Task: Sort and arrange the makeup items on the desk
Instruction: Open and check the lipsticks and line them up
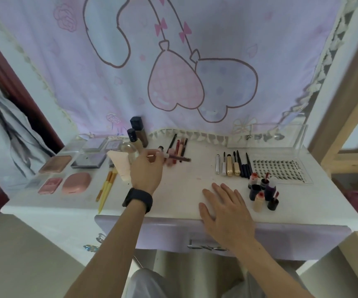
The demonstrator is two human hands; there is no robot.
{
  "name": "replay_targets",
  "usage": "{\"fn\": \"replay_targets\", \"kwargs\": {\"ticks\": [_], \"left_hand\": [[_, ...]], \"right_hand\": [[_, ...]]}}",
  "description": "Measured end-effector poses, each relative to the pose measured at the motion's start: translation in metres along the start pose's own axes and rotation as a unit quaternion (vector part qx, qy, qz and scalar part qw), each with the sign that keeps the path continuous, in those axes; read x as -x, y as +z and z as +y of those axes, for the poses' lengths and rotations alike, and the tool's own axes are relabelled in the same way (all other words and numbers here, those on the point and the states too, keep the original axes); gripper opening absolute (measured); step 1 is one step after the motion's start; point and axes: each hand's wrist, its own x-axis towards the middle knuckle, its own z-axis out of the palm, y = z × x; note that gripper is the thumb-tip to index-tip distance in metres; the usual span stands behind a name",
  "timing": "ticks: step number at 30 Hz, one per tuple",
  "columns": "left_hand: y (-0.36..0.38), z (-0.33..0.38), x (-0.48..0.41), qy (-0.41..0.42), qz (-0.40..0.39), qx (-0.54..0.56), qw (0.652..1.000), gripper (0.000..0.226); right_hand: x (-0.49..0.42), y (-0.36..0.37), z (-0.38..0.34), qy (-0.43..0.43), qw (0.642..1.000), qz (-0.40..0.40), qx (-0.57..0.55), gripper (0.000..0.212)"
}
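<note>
My left hand (147,169) pinches a thin dark-red lip pencil (177,158), held level just above the white desk (180,190). Behind it lies a small group of lip pencils and pink tubes (177,150). My right hand (227,208) rests flat with spread fingers near the desk's front edge. To the right stands a row of mascara tubes and liners (234,164), then a lash tray (279,169). Small nail-polish bottles (263,193) cluster beside my right hand.
Pink and grey compacts (65,173) fill the desk's left side, with yellow-handled brushes (106,189), a cream tube (121,166) and foundation bottles (138,134) nearby. A clear acrylic box (266,136) sits at the back right. A pink curtain hangs behind. A drawer handle (206,246) lies below the front edge.
</note>
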Motion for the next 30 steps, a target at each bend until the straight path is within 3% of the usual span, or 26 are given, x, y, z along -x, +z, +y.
{"fn": "replay_targets", "kwargs": {"ticks": [5,9,11,15,17,21,25,27,30], "left_hand": [[-0.041,-0.013,0.034,-0.040,-0.052,0.147,0.987,0.007],[-0.052,-0.017,0.057,-0.071,-0.107,0.212,0.969,0.012],[-0.052,-0.018,0.066,-0.082,-0.130,0.226,0.962,0.013],[-0.049,-0.018,0.076,-0.112,-0.141,0.262,0.948,0.016],[-0.047,-0.016,0.079,-0.123,-0.144,0.286,0.939,0.019],[-0.037,-0.006,0.088,-0.116,-0.170,0.297,0.933,0.020],[-0.026,0.002,0.095,-0.111,-0.173,0.278,0.938,0.016],[-0.022,0.004,0.098,-0.106,-0.178,0.271,0.940,0.017],[-0.021,0.006,0.099,-0.094,-0.206,0.263,0.938,0.018]], "right_hand": [[-0.005,-0.004,0.001,0.014,0.999,-0.009,-0.050,0.064],[-0.006,-0.022,-0.003,0.052,0.977,0.008,-0.207,0.065],[-0.006,-0.031,-0.006,0.032,0.967,0.020,-0.252,0.056],[-0.004,-0.045,-0.011,-0.030,0.959,0.056,-0.277,0.020],[0.000,-0.048,-0.013,-0.004,0.939,0.051,-0.339,0.014],[0.004,-0.047,-0.019,0.089,0.884,0.018,-0.459,0.019],[0.006,-0.039,-0.022,0.131,0.837,0.010,-0.532,0.028],[0.010,-0.036,-0.022,0.139,0.832,0.003,-0.537,0.031],[0.013,-0.034,-0.020,0.125,0.853,-0.025,-0.506,0.029]]}}
